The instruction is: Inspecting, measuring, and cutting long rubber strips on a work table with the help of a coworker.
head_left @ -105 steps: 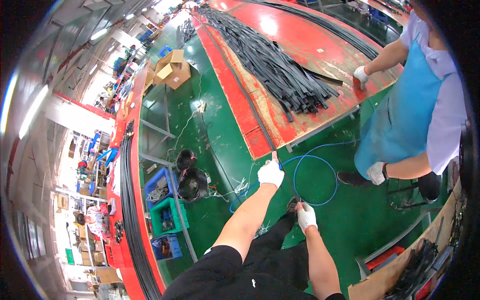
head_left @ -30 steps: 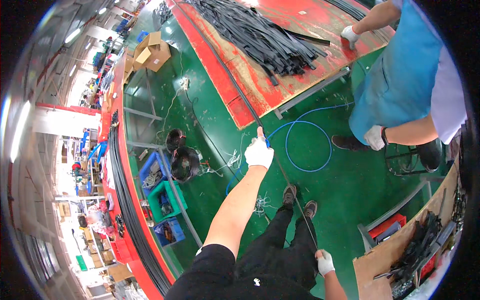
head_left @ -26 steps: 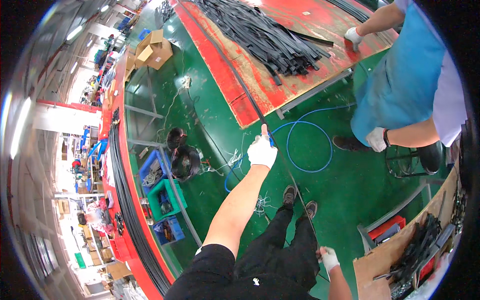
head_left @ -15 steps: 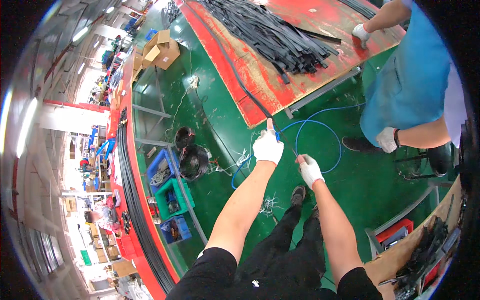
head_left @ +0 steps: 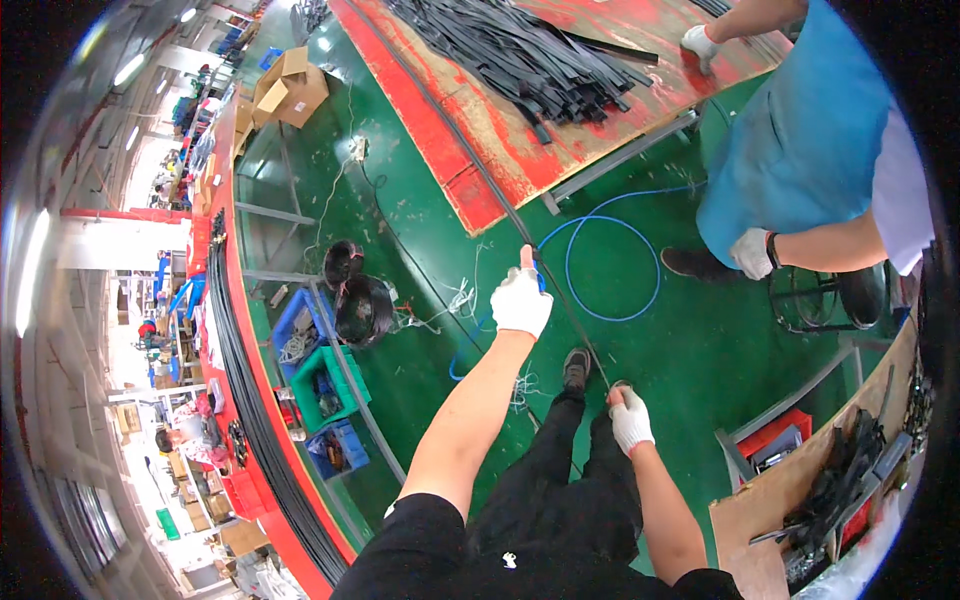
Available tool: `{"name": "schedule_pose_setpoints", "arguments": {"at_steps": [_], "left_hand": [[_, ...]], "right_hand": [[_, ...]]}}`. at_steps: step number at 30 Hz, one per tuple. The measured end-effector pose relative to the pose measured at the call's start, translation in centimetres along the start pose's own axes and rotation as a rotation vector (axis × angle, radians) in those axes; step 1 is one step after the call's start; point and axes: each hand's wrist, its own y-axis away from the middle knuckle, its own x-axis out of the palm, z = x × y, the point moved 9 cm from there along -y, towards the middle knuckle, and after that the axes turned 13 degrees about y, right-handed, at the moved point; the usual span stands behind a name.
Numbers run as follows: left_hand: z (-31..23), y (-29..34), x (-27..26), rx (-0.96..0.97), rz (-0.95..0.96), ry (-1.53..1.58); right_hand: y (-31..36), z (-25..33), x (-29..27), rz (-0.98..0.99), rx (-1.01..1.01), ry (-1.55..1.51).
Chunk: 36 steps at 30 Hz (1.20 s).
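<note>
A long black strip [head_left: 576, 320] runs from the red worktable [head_left: 462, 190] past my left hand down to my right. My gloved left hand [head_left: 520, 303] is closed around the strip near the table corner, fingertips bare. A small blue piece [head_left: 541, 277] shows in that grip; its kind is hidden. In front of my legs, my gloved right hand [head_left: 630, 420] pinches the strip lower down. The part of the strip on the table lies along its left edge, beside a large bundle of black strips [head_left: 520, 65].
A co-worker in a blue apron [head_left: 790, 150] stands at right, one gloved hand on the table. A blue hose [head_left: 655, 290] loops over the green floor. At left are black coils [head_left: 362, 310], crates [head_left: 325, 385] and a red bench [head_left: 262, 400] with long black strips. A wooden board [head_left: 760, 530] lies lower right.
My right hand has moved down toward my legs, farther from my left hand, with more strip stretched between them. The whole view has shifted slightly.
</note>
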Motion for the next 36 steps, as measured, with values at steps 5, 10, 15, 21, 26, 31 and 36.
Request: {"name": "schedule_pose_setpoints", "arguments": {"at_steps": [5, 10, 15, 21, 26, 31, 36], "left_hand": [[-0.1, 2.5, 1.8, 0.051, -0.057, 0.031], [0.1, 2.1, 1.1, 0.001, -0.072, 0.043], [1.2, 2.3, 1.4, -0.038, -0.067, 0.044], [-0.9, 1.5, 0.5, 0.067, 0.001, -0.058], [-1.5, 1.5, 0.6, 0.125, -0.058, -0.082], [-3.0, 1.1, 0.2, 0.127, -0.09, -0.095], [-2.6, 0.5, -0.1, 0.139, -0.177, -0.116]], "right_hand": [[1.8, -1.3, -1.0, -0.139, -0.024, 0.063], [1.5, 0.6, -0.9, -0.117, -0.025, 0.157], [1.4, -0.5, -0.6, -0.088, -0.01, 0.124], [2.1, -1.0, -2.1, -0.111, -0.037, 0.078], [0.1, -1.9, -0.5, 0.171, 0.051, -0.136], [-8.2, 5.8, 1.0, 0.387, -0.182, -0.377], [-12.9, 14.7, 2.8, 0.09, -0.357, -0.101]]}}
